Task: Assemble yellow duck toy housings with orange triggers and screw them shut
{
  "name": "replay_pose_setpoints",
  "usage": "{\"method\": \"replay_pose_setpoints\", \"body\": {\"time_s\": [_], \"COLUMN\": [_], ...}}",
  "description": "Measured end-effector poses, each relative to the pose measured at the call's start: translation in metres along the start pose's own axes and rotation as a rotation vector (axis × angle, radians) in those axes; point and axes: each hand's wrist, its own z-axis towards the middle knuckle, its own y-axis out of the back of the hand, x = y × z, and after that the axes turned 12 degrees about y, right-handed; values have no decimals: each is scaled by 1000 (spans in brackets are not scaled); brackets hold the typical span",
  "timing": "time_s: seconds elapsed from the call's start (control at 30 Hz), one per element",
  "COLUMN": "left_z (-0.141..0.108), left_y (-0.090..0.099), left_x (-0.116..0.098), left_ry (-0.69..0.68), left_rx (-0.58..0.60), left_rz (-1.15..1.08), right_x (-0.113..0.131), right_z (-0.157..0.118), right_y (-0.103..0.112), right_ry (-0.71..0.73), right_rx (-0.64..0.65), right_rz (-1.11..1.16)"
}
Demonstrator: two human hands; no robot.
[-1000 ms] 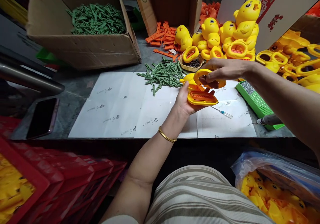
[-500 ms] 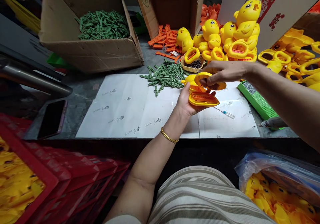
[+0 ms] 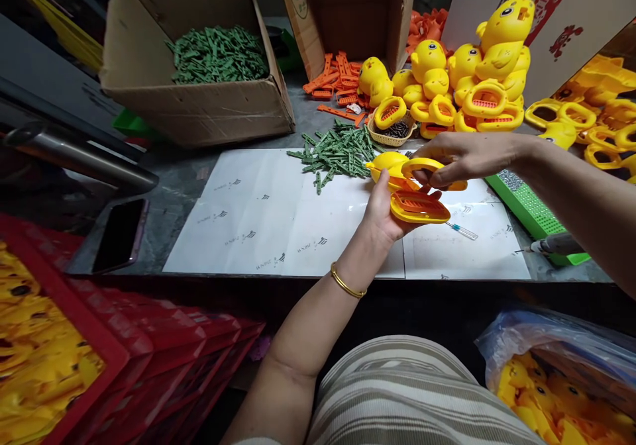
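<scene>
My left hand is closed around a yellow duck-toy shell, whose hollow side faces up and shows a slotted orange insert. Above it, my right hand grips a yellow oval-rimmed shell half between thumb and fingers, tilted over the lower shell. The two pieces are close together at the head end; whether they touch there I cannot tell. My right fingers partly cover the upper half. Just behind the hands lies a pile of green strips.
A small screwdriver lies on the white sheet. Behind stand a basket of dark screws, yellow duck toys and orange parts. A green tray and power-driver tip are at right, a carton and phone at left.
The view has shifted slightly, so the scene sits further right. Both hands have moved a little right and down with the shell pieces; the grips are the same.
</scene>
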Motion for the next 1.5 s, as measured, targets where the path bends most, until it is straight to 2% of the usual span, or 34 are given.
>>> {"method": "replay_pose_setpoints", "body": {"time_s": [0.37, 0.5, 0.67, 0.83, 0.97, 1.07, 1.27, 1.5], "left_z": [-10, -10, -12, -14, -15, -16, -19, -16], "left_y": [-12, -11, -11, -13, -10, -5, 1, 16], "left_x": [13, 15, 15, 16, 15, 13, 7, 12], "left_ry": [-23, -49, -58, -87, -86, -87, -146, -178], "left_rx": [-34, -45, -56, -110, -65, -39, -63, -96], "left_rz": [-71, -138, -101, -60, -53, -34, -50, 69], "right_x": [3, 6, 6, 8, 8, 7, 4, 4], "right_z": [-10, -11, -12, -12, -14, -19, -33, -44], "right_y": [0, -4, -7, -9, -12, -18, -49, -121], "right_ry": [26, -22, -67, -29, 22, 61, 151, 229], "right_rx": [71, 89, 128, 154, 151, 87, -159, -372], "right_rz": [-25, -28, -105, -136, -92, -87, -273, -815]}}
